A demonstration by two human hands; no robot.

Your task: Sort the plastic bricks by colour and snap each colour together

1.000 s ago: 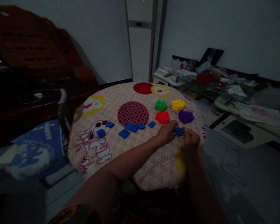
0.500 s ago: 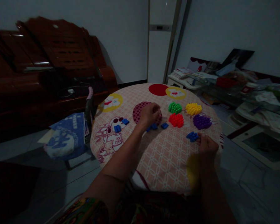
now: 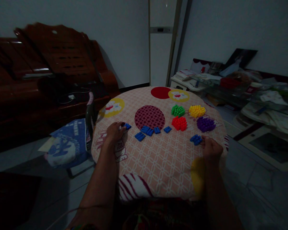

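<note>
My left hand (image 3: 114,131) is at the left of the table, fingers curled down over small blue plastic blocks. One blue block (image 3: 127,126) pokes out past its fingertips; whatever lies beneath the fingers is hidden. On the right, my right hand (image 3: 212,149) is closed, its thumb and finger pinched at the edge of a small blue block cluster (image 3: 196,139). Between the hands, several blue blocks (image 3: 147,130) lie flat in a loose row. Beyond them stand tight groups of green blocks (image 3: 178,110), red blocks (image 3: 179,123), yellow blocks (image 3: 197,111) and purple blocks (image 3: 205,124).
A patterned cloth covers the round table (image 3: 163,159). To the left stands a chair with a blue cloth bag (image 3: 69,142), before a wooden sofa (image 3: 60,51). A cluttered glass shelf unit (image 3: 232,89) is at the right.
My left hand has moved left and toward me, from over the dark red circle to the blue blocks at the left, uncovering blue blocks in the middle. My right hand stays at the blue cluster.
</note>
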